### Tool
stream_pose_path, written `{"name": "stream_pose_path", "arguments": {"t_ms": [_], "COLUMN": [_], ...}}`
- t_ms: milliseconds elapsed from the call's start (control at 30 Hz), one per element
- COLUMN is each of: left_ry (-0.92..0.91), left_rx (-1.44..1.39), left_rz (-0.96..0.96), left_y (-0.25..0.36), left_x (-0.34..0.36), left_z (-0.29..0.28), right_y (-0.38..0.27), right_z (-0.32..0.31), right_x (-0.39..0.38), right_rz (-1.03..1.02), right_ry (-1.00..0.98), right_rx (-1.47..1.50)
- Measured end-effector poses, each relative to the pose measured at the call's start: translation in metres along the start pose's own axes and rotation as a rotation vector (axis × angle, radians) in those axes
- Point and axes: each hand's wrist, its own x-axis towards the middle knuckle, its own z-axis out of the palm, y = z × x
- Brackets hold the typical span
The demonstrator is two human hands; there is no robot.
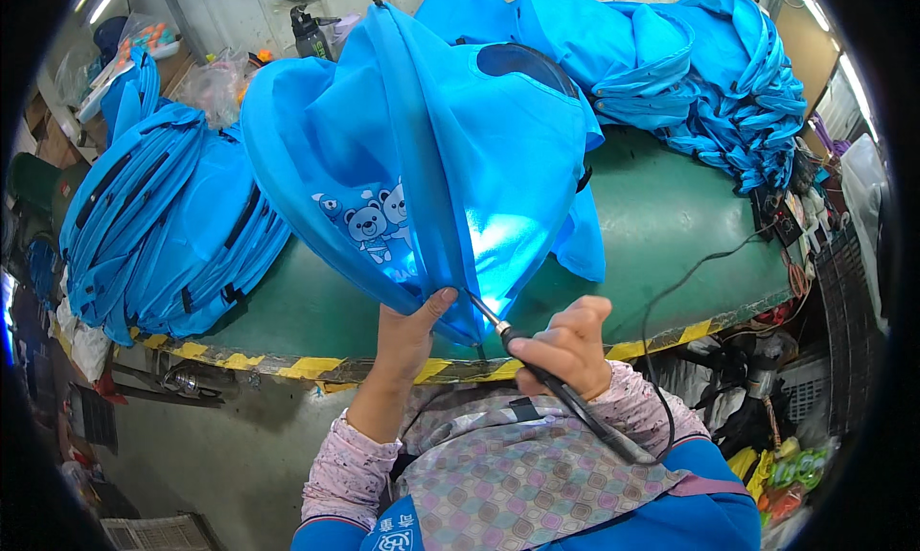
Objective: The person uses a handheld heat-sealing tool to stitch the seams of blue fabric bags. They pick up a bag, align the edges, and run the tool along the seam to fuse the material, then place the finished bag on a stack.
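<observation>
A blue fabric canopy (517, 158) stands raised on the table in front of me, with a curved seam down its middle, a round opening at the top and white cartoon bears (369, 225) printed inside. My left hand (414, 331) grips its lower end by the seam, thumb on the fabric. My right hand (565, 350) is closed round the black handle of a corded pen-like tool with a metal shaft (491, 313), angled up to the fabric just right of my left thumb. Whether the tip touches the fabric, I cannot tell.
Folded blue pieces (163, 216) lie stacked at the left, a heap of blue fabric (652, 62) at the back right. A dark bottle (311, 35) stands behind. The green table (671, 254) has a striped front edge. A cable (704, 262) runs toward devices on the right.
</observation>
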Motion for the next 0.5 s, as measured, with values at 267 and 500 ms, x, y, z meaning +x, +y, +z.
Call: {"name": "stream_pose_path", "arguments": {"t_ms": [267, 500], "left_ry": [0.067, 0.098], "left_rx": [0.072, 0.086], "left_rz": [0.060, 0.149], "left_y": [0.002, 0.006], "left_x": [-0.004, -0.006], "left_z": [0.012, 0.025], "right_y": [0.001, 0.007], "right_z": [0.014, 0.018], "right_x": [0.002, 0.008], "right_rz": [-0.156, -0.190], "right_ry": [0.057, 0.048], "right_rx": [-0.118, -0.139]}}
